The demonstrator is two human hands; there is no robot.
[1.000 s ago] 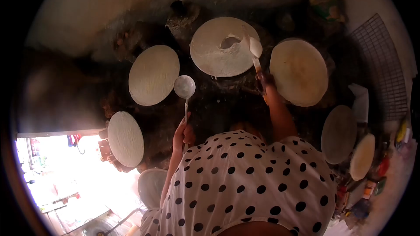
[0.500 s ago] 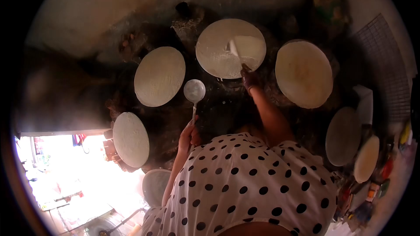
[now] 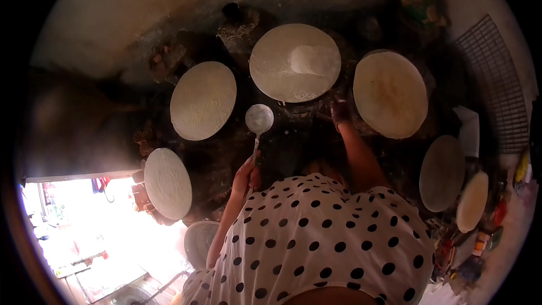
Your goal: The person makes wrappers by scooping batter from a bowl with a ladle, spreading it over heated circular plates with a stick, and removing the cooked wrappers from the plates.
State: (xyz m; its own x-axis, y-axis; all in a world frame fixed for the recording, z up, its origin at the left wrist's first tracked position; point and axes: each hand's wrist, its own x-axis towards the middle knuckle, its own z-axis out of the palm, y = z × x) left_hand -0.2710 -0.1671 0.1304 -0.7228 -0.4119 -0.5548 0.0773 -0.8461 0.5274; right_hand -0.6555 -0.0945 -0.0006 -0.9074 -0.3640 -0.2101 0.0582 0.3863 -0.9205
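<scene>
My left hand (image 3: 247, 175) is closed around the handle of a metal ladle (image 3: 259, 119), its round bowl pointing away from me. My right hand (image 3: 340, 112), dark as if gloved, is low between the middle round griddle (image 3: 276, 73) and the right one (image 3: 390, 96). Its fingers are lost in shadow, so I cannot tell what, if anything, it holds. Pale batter coats the middle griddle, with a whiter smooth patch (image 3: 308, 60) right of centre. The right griddle bears a pale sheet browned in the middle. Left of the ladle is another pale-coated griddle (image 3: 204, 100).
Another white-coated griddle (image 3: 168, 183) stands at lower left, near a bright opening (image 3: 107, 231). Farther right are a grey disc (image 3: 442, 173) and a smaller pale disc (image 3: 472, 202). A wire rack (image 3: 494, 85) leans on the right wall. A round vessel (image 3: 201, 243) is by my left forearm.
My right hand has drawn back from the middle griddle, down and right. The white flat-bladed spreader it was using there is out of sight. The ladle has shifted slightly right.
</scene>
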